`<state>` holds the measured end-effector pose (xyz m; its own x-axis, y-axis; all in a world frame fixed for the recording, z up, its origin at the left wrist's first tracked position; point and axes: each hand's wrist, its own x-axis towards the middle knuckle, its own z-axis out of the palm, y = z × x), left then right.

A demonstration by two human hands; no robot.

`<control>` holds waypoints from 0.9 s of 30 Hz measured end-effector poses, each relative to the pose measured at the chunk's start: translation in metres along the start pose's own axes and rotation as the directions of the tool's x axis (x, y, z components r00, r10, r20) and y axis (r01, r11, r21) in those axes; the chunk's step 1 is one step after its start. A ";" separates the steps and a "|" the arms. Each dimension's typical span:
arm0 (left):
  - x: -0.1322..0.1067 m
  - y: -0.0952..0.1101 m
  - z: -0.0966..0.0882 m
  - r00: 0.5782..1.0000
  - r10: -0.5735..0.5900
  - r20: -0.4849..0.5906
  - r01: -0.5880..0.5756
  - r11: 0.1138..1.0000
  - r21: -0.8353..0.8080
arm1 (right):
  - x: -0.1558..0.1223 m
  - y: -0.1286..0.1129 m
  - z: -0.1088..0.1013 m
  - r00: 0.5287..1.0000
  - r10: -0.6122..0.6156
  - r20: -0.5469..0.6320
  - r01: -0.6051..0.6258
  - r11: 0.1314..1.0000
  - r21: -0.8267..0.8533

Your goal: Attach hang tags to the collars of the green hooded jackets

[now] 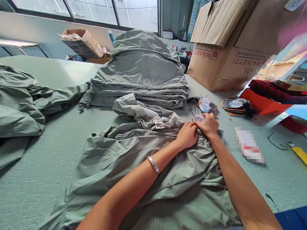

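Observation:
A grey-green hooded jacket (134, 153) lies spread in front of me, its white neck label (159, 125) facing up. My left hand (187, 135), with a silver bangle on that arm, is closed on the jacket's fabric near the shoulder. Right beside it, my right hand (208, 125) pinches a paper hang tag (199, 118) with dark strings at the jacket's edge. The two hands meet at the fingertips, so the exact grip there is partly hidden. Just beyond lies a bunch of hang tags (207, 106) with black strings.
Folded jackets (144, 76) form a stack behind. Another jacket (19, 108) lies at left. More tags (236, 105), a white packet (249, 145), a yellow cutter (299, 153) and a tape roll (294, 124) lie at right. A large carton (223, 67) stands behind them.

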<state>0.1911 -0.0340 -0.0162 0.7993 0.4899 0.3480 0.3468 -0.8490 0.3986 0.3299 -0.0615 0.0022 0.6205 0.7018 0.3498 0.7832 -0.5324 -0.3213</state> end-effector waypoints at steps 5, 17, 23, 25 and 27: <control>0.000 0.000 -0.001 0.989 -0.112 -0.094 0.102 0.989 -0.107 | 0.001 -0.001 -0.003 1.000 0.007 -0.007 -0.007 1.000 0.030; 0.008 0.012 -0.040 0.748 -0.621 -0.234 0.343 0.663 -0.665 | -0.003 -0.038 -0.048 0.972 0.168 -0.163 -0.059 0.849 0.525; -0.012 0.022 -0.083 0.767 -0.635 -0.093 0.339 0.524 -0.782 | -0.020 -0.071 -0.063 0.983 0.077 0.165 -0.181 0.308 0.934; -0.027 0.024 -0.098 0.792 -0.605 -0.079 0.288 0.485 -0.826 | -0.033 -0.084 -0.068 0.961 0.035 0.275 -0.277 0.194 0.941; -0.046 0.026 -0.111 0.813 -0.579 -0.064 0.242 0.436 -0.867 | -0.049 -0.096 -0.073 0.931 -0.026 0.363 -0.355 0.155 0.922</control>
<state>0.1088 -0.0567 0.0721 0.4175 0.9024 0.1062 -0.0806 -0.0796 0.9936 0.2270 -0.0791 0.0805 0.5434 0.8394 0.0149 -0.1353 0.1051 -0.9852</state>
